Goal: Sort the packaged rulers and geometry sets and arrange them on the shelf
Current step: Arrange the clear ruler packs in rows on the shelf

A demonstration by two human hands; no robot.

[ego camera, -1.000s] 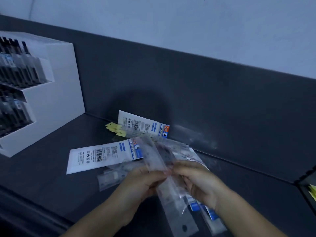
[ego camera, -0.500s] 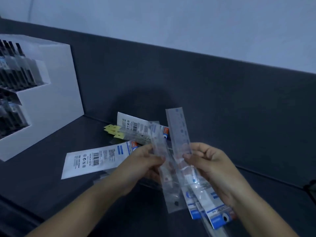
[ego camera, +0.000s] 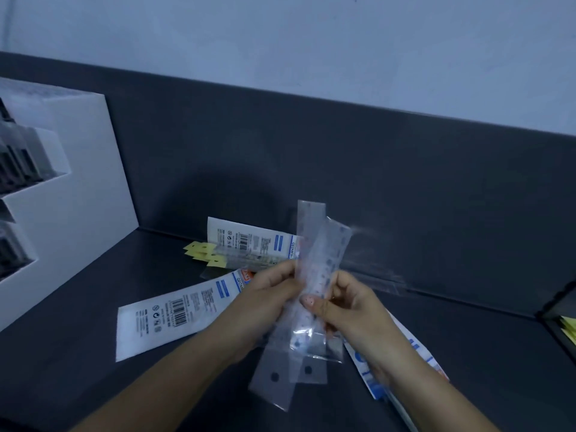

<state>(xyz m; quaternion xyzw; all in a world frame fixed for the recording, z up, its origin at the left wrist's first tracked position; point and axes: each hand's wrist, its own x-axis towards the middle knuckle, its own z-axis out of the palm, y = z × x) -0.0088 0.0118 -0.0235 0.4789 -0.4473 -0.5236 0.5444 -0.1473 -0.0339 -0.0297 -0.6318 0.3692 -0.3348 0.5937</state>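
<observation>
I view two sleeved rulers (ego camera: 311,235), slightly fanned, long axes toward the back edge of the shelf (ego camera: 78,307), pinched between left hand (ego camera: 265,297) and right hand (ego camera: 352,310); geometry sets (ego camera: 174,313) lie leftward.

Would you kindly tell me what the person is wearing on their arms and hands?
Nothing much: both forearms are bare, with no sleeves, watch or bracelet. The left hand shows no rings; the right hand has dark-speckled polish on its thumbnail.
</observation>
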